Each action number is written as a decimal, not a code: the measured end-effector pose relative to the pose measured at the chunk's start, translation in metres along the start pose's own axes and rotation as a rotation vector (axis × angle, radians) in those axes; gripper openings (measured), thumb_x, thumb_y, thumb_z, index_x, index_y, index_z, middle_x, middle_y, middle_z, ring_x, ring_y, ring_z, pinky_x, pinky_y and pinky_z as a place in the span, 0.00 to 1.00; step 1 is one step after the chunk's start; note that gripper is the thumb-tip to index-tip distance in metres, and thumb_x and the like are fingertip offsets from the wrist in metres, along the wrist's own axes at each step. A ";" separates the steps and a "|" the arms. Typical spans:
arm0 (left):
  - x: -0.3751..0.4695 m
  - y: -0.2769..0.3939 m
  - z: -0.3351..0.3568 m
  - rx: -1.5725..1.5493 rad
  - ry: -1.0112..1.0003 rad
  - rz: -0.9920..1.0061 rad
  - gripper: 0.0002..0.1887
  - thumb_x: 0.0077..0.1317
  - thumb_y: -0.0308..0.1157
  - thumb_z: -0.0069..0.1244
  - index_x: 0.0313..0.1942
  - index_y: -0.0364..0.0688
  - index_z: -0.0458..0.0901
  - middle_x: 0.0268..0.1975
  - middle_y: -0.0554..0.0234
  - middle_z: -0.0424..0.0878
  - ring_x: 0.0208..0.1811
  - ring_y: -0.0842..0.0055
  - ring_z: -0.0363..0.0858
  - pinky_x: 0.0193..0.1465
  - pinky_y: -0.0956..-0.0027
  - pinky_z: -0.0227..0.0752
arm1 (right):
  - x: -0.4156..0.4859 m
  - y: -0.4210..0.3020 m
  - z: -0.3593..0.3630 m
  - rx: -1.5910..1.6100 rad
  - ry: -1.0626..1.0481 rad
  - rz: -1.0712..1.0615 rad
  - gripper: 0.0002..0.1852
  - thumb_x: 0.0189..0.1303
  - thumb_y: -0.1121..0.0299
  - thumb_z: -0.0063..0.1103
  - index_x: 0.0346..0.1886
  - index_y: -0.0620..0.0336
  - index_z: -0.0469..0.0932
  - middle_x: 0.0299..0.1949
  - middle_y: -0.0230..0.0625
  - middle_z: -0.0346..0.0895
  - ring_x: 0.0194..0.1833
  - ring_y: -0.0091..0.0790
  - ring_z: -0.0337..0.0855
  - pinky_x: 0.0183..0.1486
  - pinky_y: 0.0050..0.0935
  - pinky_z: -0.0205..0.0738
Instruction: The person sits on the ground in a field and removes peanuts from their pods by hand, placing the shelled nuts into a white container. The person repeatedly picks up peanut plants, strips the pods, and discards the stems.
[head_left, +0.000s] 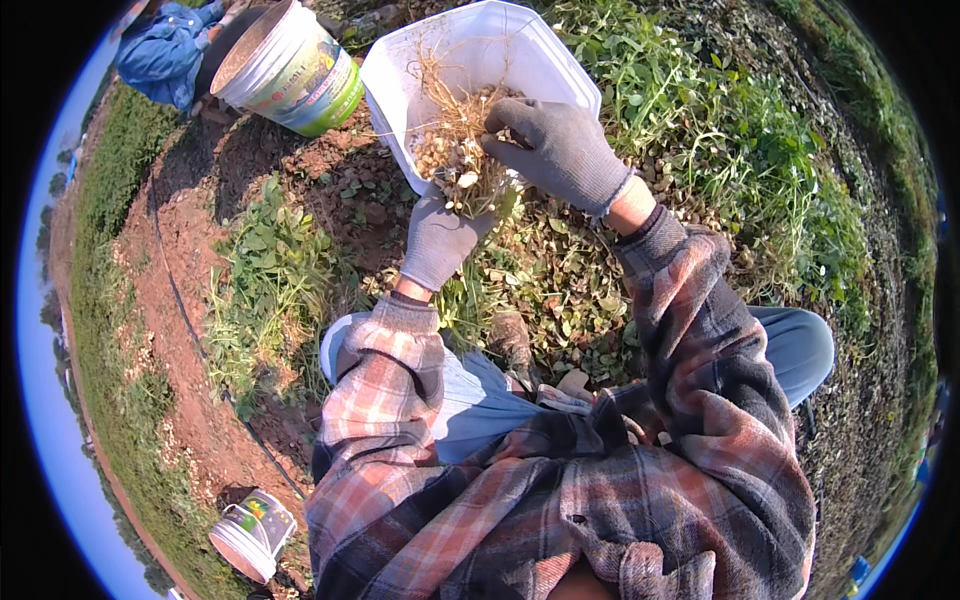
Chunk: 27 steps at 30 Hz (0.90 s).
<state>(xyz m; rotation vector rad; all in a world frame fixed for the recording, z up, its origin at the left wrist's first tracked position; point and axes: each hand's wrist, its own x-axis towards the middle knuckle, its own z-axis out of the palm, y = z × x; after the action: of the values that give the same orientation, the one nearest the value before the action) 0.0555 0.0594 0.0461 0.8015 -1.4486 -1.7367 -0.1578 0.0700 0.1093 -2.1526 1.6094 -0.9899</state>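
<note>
Both hands wear grey knit gloves. My left hand (444, 238) is closed around the stems of a bunch of peanut plants (459, 127), whose roots and pods spread over the near edge of a white plastic tub (574, 71). On the right side of the bunch, my right hand (559, 146) has its thumb and fingers curled at the roots and pods; whether it grips any is hidden. Loose peanuts (435, 154) lie inside the tub beneath and beside the bunch.
A tilted white bucket with a printed side (300, 75) stands left of the tub, beside a blue cloth (161, 56). Pulled green plants (274, 277) lie at the left, more (750, 172) at the right. A thin black hose (176, 289) crosses reddish soil; another bucket (251, 534) lies lower left.
</note>
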 end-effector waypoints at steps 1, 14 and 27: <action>0.000 -0.001 0.000 0.037 -0.012 0.018 0.30 0.66 0.18 0.60 0.67 0.34 0.70 0.63 0.59 0.82 0.61 0.72 0.81 0.68 0.64 0.74 | -0.002 -0.002 0.001 -0.010 0.063 -0.016 0.12 0.68 0.56 0.62 0.41 0.54 0.79 0.34 0.41 0.84 0.41 0.53 0.86 0.45 0.51 0.78; -0.006 -0.016 -0.025 -0.329 0.010 -0.035 0.27 0.66 0.15 0.57 0.66 0.37 0.74 0.62 0.56 0.82 0.61 0.69 0.82 0.64 0.60 0.81 | 0.024 0.040 -0.025 -0.320 0.221 0.141 0.27 0.69 0.44 0.63 0.61 0.53 0.80 0.62 0.44 0.78 0.59 0.50 0.82 0.59 0.46 0.79; -0.002 -0.001 -0.007 -0.154 0.036 -0.061 0.26 0.64 0.20 0.63 0.62 0.34 0.76 0.56 0.61 0.85 0.54 0.75 0.84 0.58 0.68 0.81 | -0.035 0.012 0.025 -0.020 0.134 0.017 0.04 0.65 0.65 0.62 0.36 0.52 0.78 0.28 0.36 0.80 0.31 0.49 0.85 0.33 0.47 0.77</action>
<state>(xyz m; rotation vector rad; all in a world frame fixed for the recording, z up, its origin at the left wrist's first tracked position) 0.0626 0.0577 0.0437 0.7977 -1.2609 -1.8449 -0.1549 0.0937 0.0717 -2.1224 1.7008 -1.1401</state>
